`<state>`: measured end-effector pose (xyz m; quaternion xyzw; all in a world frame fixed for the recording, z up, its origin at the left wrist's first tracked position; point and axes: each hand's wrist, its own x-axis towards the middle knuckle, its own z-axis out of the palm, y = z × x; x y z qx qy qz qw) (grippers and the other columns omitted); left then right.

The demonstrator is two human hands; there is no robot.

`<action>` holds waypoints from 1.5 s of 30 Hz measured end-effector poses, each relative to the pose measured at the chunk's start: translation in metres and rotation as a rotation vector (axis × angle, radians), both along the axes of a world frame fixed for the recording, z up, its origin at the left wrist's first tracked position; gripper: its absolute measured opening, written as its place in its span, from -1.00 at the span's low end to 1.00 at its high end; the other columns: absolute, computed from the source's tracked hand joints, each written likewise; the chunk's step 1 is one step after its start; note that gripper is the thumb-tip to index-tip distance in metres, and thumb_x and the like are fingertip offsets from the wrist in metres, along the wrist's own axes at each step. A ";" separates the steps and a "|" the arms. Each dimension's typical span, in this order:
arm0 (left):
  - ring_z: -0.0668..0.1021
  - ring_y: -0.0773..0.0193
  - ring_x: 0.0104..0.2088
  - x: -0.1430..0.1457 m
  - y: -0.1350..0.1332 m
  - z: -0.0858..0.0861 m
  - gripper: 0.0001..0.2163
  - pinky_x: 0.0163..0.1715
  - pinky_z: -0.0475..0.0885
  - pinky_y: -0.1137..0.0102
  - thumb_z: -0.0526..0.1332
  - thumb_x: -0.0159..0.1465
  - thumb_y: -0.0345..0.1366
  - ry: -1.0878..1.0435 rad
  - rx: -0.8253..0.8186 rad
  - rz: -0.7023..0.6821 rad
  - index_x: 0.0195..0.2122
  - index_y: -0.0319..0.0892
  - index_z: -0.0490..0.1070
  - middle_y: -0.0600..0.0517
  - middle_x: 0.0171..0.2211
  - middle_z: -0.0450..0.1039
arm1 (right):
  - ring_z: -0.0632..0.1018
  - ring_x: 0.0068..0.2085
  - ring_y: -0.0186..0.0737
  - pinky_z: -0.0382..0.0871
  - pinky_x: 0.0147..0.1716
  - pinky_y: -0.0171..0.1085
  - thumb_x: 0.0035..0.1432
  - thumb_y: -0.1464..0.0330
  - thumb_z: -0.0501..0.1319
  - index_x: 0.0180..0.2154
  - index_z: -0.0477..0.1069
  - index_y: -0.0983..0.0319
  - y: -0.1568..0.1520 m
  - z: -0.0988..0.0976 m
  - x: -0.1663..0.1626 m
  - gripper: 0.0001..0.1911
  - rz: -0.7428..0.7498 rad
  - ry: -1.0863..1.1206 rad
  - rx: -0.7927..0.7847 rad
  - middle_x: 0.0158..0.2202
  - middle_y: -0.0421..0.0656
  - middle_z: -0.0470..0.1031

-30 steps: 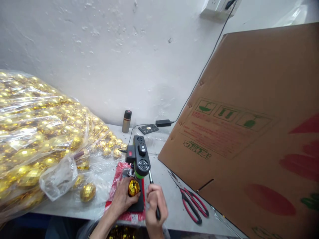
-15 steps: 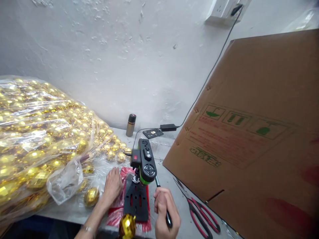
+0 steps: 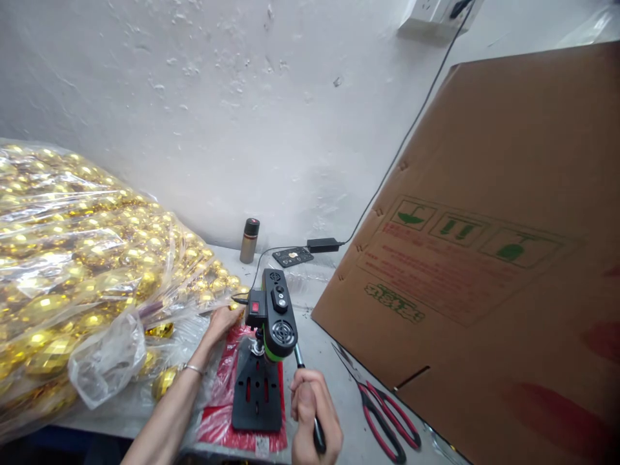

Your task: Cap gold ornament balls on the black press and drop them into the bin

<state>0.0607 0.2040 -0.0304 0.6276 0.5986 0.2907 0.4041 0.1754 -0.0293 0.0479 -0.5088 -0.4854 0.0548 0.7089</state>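
Left hand at the gold balls, right hand on the press lever

Step in hand looks like fetching a ball: left hand [image 3: 225, 321] reaches to the gold balls [image 3: 219, 284] at the bag's spill edge, just beside the switch box [image 3: 256, 309]. Fingertips partly hidden; can't tell if they grip one. Right hand [image 3: 314, 413] is wrapped around the black grip of the lever [image 3: 320, 436]. Next move likely calls for a firm pinch on one slick ball, lever kept steady.

Materials: balls round, faceted, mirror-shiny; most sit under crinkled clear plastic bag [image 3: 109, 358], one near the left forearm. Press head [image 3: 279, 303] matte black, rounded ends, vented discs, green band. Base plate [image 3: 257, 403] flat, black, slotted, on wrinkled glossy red film [image 3: 217, 416]. Brown cardboard box [image 3: 460, 161] at right, printed.
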 end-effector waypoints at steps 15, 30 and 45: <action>0.60 -0.12 0.17 -0.003 -0.153 -0.049 -0.46 0.20 0.47 -0.02 0.31 0.20 0.02 -0.205 0.199 -0.051 0.15 -0.13 0.45 -0.19 0.16 0.58 | 0.32 -0.51 -0.36 0.23 -0.53 -0.37 0.48 0.34 0.05 -0.42 0.30 0.18 0.012 0.037 0.007 -0.65 -0.025 -0.106 0.005 -0.49 -0.27 0.29; 0.59 -0.18 0.07 0.008 -0.160 -0.052 -0.57 0.10 0.53 -0.08 0.26 0.23 -0.14 0.007 0.494 -0.088 0.11 -0.14 0.45 -0.24 0.03 0.56 | 0.36 -0.50 -0.41 0.29 -0.50 -0.43 0.48 0.42 0.03 -0.42 0.26 0.17 0.009 0.037 0.007 -0.66 -0.004 -0.145 0.029 -0.49 -0.29 0.28; 0.58 -0.15 -0.02 0.012 -0.155 -0.047 -0.59 0.05 0.40 -0.09 0.34 0.18 -0.14 0.040 0.360 -0.224 0.04 -0.13 0.47 -0.13 -0.07 0.60 | 0.42 -0.45 -0.38 0.33 -0.46 -0.41 0.46 0.49 0.02 -0.34 0.31 0.17 0.001 0.012 0.012 -0.72 0.032 -0.229 0.051 -0.42 -0.26 0.35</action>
